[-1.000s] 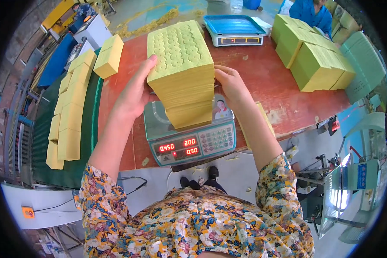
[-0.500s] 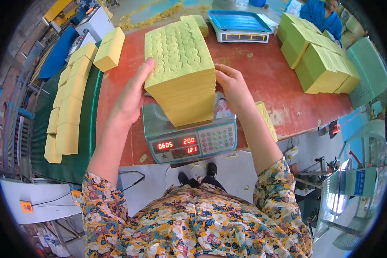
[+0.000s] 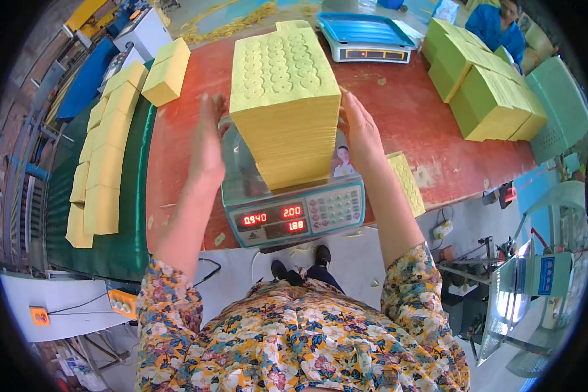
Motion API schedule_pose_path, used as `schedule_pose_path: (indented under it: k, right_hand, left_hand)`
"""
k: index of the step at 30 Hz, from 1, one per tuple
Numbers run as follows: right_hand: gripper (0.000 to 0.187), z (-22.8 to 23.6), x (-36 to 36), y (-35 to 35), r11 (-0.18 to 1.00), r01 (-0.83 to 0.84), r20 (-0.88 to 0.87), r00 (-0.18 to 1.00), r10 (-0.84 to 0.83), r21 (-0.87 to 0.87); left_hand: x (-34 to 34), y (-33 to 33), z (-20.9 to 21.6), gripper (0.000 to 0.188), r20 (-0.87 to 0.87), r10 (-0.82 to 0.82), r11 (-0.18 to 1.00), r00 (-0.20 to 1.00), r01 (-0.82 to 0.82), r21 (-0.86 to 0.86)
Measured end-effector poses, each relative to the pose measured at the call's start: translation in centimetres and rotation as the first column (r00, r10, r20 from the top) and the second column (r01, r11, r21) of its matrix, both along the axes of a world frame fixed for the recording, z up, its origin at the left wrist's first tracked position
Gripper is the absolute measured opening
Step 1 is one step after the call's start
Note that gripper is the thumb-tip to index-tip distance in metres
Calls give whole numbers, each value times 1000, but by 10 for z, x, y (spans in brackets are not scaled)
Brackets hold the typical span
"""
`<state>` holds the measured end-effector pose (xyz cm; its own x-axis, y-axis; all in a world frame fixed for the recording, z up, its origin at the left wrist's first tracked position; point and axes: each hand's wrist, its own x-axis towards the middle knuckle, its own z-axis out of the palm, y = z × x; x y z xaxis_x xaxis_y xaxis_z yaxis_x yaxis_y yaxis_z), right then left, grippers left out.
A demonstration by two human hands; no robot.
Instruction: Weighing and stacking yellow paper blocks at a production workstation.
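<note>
well out to the left of your left hand, a row of yellow blocks (image 3: 104,150) is lying on the green cloth (image 3: 130,215), too far off for a small slip to reach. your left hand (image 3: 206,147) is hanging open just beside the stack, a gap showing, so it is giving no support there. between your hands, the tall yellow stack (image 3: 291,134) is standing on the scale (image 3: 336,209), its foot near the display side. it is looking tall for its base, though the lens may be exaggerating that; a bump from either hand could be enough to tip it or shear its thin layers apart. your right hand (image 3: 364,134) is staying loose, fingers close along the stack's right side; you can't tell from here whether they are touching. if they are catching a layer, lifting away could drag it out. right of that hand, a flat yellow piece (image 3: 406,185) is lying on the bench (image 3: 451,163) beside your forearm, where a careless elbow could be knocking it off the near edge.
</note>
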<state>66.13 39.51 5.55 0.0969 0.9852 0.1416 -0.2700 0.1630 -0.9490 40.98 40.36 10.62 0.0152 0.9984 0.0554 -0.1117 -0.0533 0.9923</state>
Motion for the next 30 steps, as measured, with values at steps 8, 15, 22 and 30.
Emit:
schedule_pose_path:
  k: [8, 15, 22, 30]
  right_hand:
    - [59, 15, -45, 17, 966, -153, -181, 977, 115, -210]
    - [56, -19, -25, 28, 995, 67, 116, 992, -58, -75]
    - [43, -5, -1, -117, 964, 241, -292, 920, -263, -110]
    - [30, -69, -21, -245, 878, 165, -305, 895, -324, -448]
  left_hand:
    - [30, 5, -52, 52, 364, -89, 990, 927, 123, -69]
    - [39, -10, -37, 45, 398, 40, 986, 916, 29, -165]
    - [-79, -107, -63, 46, 89, 204, 971, 975, -214, 109]
    - [-163, -179, -65, 45, -14, 368, 922, 930, -366, -127]
